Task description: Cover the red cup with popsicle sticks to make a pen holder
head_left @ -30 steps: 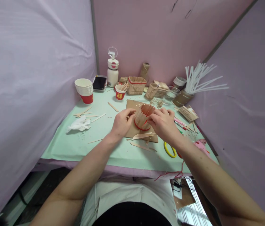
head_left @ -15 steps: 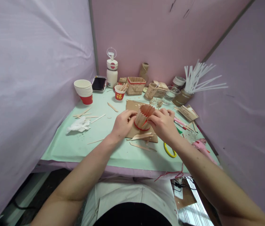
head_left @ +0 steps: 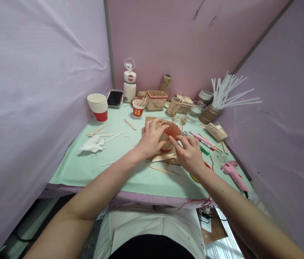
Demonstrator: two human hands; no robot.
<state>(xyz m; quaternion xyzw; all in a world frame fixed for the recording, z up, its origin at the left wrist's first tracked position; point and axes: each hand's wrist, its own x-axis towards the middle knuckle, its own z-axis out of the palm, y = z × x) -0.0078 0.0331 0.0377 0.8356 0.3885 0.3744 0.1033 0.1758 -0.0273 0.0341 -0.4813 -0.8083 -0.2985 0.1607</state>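
Observation:
A round cup made of upright wooden craft sticks (head_left: 175, 129) stands on a piece of cardboard (head_left: 152, 118), its rim jagged. Red cord (head_left: 166, 148) circles its lower part, and another bit of red shows higher up by my fingertips. My left hand (head_left: 153, 138) is curled around the cup's left side, thumb near the front rim. Against the front right, my right hand (head_left: 189, 151) pinches what looks like the red cord. Both hands hide much of the cup's wall. Loose craft sticks (head_left: 164, 157) lie just in front of it.
Yellow-handled scissors (head_left: 194, 178) lie partly under my right forearm. A pink glue gun (head_left: 235, 175) rests at the right. Paper cups (head_left: 98, 104) and crumpled tissue (head_left: 91, 144) are at the left. Behind stand a white bottle (head_left: 130, 86), a stick box (head_left: 156, 100) and a clear cup (head_left: 195, 110).
My left hand has moved up and over the cup's left side, toward the rim. My right hand has shifted slightly down and right, uncovering the cup's right rim.

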